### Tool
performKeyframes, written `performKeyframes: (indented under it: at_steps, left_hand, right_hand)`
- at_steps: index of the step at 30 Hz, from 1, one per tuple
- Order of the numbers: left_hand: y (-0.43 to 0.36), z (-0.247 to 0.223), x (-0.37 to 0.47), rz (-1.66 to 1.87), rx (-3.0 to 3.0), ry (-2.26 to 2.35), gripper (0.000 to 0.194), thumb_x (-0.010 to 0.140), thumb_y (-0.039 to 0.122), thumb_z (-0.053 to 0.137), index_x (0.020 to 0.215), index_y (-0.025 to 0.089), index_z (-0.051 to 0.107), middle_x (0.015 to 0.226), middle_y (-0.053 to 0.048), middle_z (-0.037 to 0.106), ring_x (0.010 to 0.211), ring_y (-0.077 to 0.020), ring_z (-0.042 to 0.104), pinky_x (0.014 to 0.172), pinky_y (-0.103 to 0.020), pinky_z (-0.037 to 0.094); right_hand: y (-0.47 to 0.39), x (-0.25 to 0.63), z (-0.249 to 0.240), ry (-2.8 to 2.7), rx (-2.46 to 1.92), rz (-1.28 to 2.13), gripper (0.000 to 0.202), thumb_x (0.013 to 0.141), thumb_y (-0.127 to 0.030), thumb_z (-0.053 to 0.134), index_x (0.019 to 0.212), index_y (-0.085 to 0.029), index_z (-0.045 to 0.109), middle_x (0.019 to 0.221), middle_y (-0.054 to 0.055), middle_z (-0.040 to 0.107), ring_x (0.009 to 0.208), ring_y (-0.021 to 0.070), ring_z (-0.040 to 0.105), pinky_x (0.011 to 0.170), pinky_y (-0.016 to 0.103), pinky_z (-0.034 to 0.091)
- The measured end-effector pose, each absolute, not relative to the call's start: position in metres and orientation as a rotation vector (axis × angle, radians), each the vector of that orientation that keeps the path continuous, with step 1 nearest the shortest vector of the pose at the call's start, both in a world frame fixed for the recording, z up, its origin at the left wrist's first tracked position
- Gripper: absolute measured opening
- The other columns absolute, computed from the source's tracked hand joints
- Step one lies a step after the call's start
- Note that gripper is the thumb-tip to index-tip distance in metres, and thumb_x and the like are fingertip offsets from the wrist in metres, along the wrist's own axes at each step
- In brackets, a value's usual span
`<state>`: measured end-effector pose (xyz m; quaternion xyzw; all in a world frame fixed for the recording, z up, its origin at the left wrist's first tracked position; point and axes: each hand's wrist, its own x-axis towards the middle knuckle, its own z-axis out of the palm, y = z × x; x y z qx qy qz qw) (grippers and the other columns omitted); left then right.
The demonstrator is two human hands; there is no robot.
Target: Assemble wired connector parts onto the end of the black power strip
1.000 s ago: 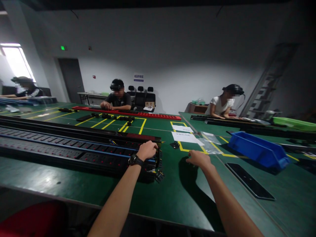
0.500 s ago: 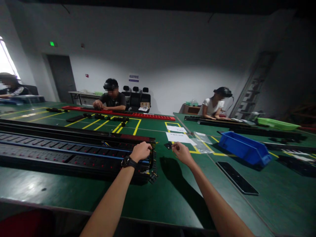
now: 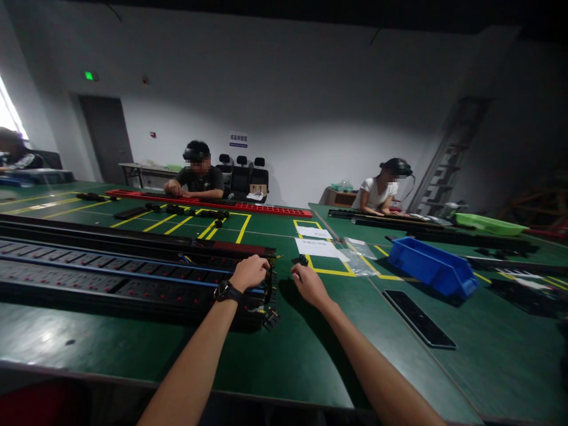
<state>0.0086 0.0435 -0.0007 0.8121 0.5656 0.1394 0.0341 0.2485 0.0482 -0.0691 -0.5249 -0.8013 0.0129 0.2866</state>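
Observation:
My left hand [image 3: 251,273], with a dark watch on the wrist, is closed over the right end of a long black socket strip assembly [image 3: 168,296] with red dots. To its right, my right hand [image 3: 309,283] pinches a small black part [image 3: 303,260] that shows just above the fingertips. Loose wires and a black connector [image 3: 271,319] stick out at the near corner of the assembly. White paper labels [image 3: 316,247] lie on the green table [image 3: 337,343] beyond my right hand.
A blue bin [image 3: 432,267] stands at the right, behind a dark phone-like slab [image 3: 419,318]. Clear plastic bags [image 3: 359,260] lie near the labels. Across the table, two people lean over long strips, near a red rail [image 3: 270,209]; another person sits far left.
My right hand has moved left, closer to the end of the assembly. My left hand stays at the assembly's end. The whole view has shifted slightly.

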Motion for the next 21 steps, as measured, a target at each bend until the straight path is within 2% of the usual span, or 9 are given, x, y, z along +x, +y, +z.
performKeyframes:
  at_steps: [7,10,13,16,21]
  left_hand:
    - [0.044,-0.002,0.010,0.449,2.500,1.732,0.036,0.091,0.023,0.048,0.112,0.031,0.076,0.125,-0.005,0.072,0.108,-0.0251,0.071,0.096,-0.037,0.055]
    - [0.044,-0.001,0.010,0.442,2.502,1.739,0.037,0.091,0.022,0.048,0.112,0.031,0.076,0.126,-0.006,0.072,0.108,-0.0250,0.071,0.095,-0.036,0.055]
    - [0.045,-0.002,0.010,0.436,2.499,1.747,0.037,0.091,0.023,0.047,0.112,0.031,0.076,0.124,-0.006,0.072,0.105,-0.0250,0.072,0.094,-0.036,0.055]
    - [0.046,-0.004,0.010,0.445,2.492,1.746,0.038,0.090,0.023,0.046,0.111,0.032,0.076,0.121,-0.006,0.072,0.104,-0.0255,0.072,0.093,-0.037,0.055]
    - [0.049,-0.007,0.008,0.450,2.496,1.738,0.038,0.089,0.023,0.046,0.111,0.033,0.075,0.120,-0.005,0.071,0.104,-0.0248,0.071,0.094,-0.038,0.055]
  right_hand:
    - [0.042,0.238,-0.072,-2.234,-1.350,-0.046,0.020,0.100,-0.017,0.047,0.105,-0.020,0.066,0.102,0.008,0.069,0.100,0.0221,0.061,0.090,0.031,0.045]
    - [0.044,0.234,-0.072,-2.199,-1.348,-0.031,0.023,0.100,-0.017,0.048,0.115,-0.020,0.066,0.107,0.009,0.070,0.104,0.0226,0.062,0.093,0.032,0.046]
    - [0.052,0.230,-0.068,-2.102,-1.352,-0.044,0.029,0.099,-0.019,0.049,0.125,-0.018,0.061,0.105,0.009,0.071,0.100,0.0234,0.064,0.090,0.033,0.046]
    - [0.064,0.223,-0.061,-2.026,-1.335,-0.052,0.027,0.099,-0.019,0.049,0.125,-0.019,0.058,0.097,0.007,0.072,0.097,0.0238,0.064,0.087,0.032,0.045]
    - [0.084,0.209,-0.054,-2.030,-1.339,-0.065,0.025,0.098,-0.020,0.053,0.123,-0.021,0.057,0.097,0.005,0.073,0.098,0.0225,0.065,0.085,0.029,0.043]
